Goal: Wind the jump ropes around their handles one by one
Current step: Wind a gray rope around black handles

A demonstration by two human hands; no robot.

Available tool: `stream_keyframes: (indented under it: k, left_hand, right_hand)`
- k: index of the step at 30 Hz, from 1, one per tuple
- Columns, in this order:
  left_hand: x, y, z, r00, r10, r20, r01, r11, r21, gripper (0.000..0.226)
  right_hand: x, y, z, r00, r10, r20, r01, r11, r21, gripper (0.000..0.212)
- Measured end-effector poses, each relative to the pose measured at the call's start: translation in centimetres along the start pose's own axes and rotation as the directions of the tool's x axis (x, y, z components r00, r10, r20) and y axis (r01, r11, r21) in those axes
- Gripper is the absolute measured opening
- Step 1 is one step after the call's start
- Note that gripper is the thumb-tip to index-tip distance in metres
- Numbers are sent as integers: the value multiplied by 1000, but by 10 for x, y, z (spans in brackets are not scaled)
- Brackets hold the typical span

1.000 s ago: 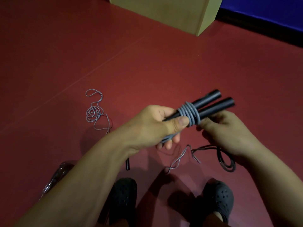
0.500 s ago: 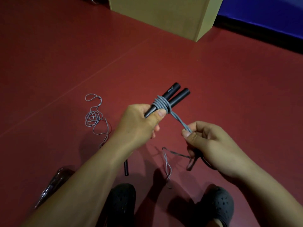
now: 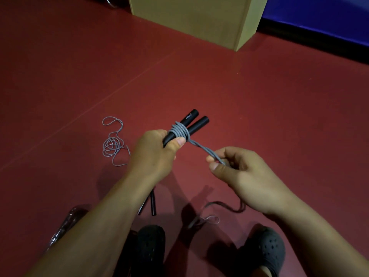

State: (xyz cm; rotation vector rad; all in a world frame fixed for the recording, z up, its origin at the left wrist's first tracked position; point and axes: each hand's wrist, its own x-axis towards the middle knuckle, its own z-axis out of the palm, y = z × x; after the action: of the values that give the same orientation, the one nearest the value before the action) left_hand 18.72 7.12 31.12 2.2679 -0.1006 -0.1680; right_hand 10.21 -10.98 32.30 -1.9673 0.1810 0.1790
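Observation:
My left hand [image 3: 153, 154] grips two black handles [image 3: 196, 121] held side by side, thumb pressed against the grey rope coil [image 3: 179, 131] wound around them. A doubled grey strand [image 3: 203, 149] runs taut from the coil down to my right hand [image 3: 241, 172], which pinches it between thumb and fingers. More rope hangs below my right hand and trails on the floor [image 3: 211, 218]. Another grey rope [image 3: 111, 144] lies loosely coiled on the floor to the left. Two more black handles [image 3: 152, 204] lie on the floor under my left forearm, partly hidden.
A tan cardboard box [image 3: 199, 19] stands on the red floor ahead. A dark wall base with a blue panel [image 3: 319, 19] runs at the far right. A clear plastic wrapper [image 3: 65, 224] lies at the lower left. My two black shoes [image 3: 151, 246] are at the bottom.
My right hand has drawn away from the handles to the lower right, pulling the rope strand taut. The handles in my left hand tilted more upright and moved left.

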Motion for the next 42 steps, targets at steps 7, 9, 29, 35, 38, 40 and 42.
stream_keyframes:
  k: [7, 9, 29, 35, 38, 40, 42]
  left_hand:
    - [-6, 2, 3, 955, -57, 293, -1, 981, 197, 33]
    - [-9, 2, 3, 919, -69, 387, -5, 982, 188, 28]
    - [-28, 26, -13, 599, 121, 791, 6, 988, -156, 11]
    - [-33, 28, -11, 566, 185, 804, 21, 971, -238, 15]
    - [-33, 28, -9, 560, 197, 805, 33, 965, -259, 21]
    - [-33, 28, -8, 544, 212, 812, 43, 959, -280, 17]
    - [-33, 28, -8, 533, 224, 816, 49, 955, -294, 18]
  right_hand:
    - [-1, 6, 5, 925, -378, -39, 327, 843, -427, 7]
    - [1, 10, 1, 905, -420, -67, 353, 829, -433, 4]
    - [4, 6, -30, 979, 193, -64, -144, 881, 450, 29]
    - [2, 3, -34, 949, 308, 68, -289, 759, 584, 19]
    - [1, 6, -32, 933, 344, 102, -327, 702, 633, 18]
    - [-2, 8, -32, 925, 357, 130, -351, 673, 652, 17]
    - [-5, 8, -30, 921, 357, 154, -363, 650, 668, 13]
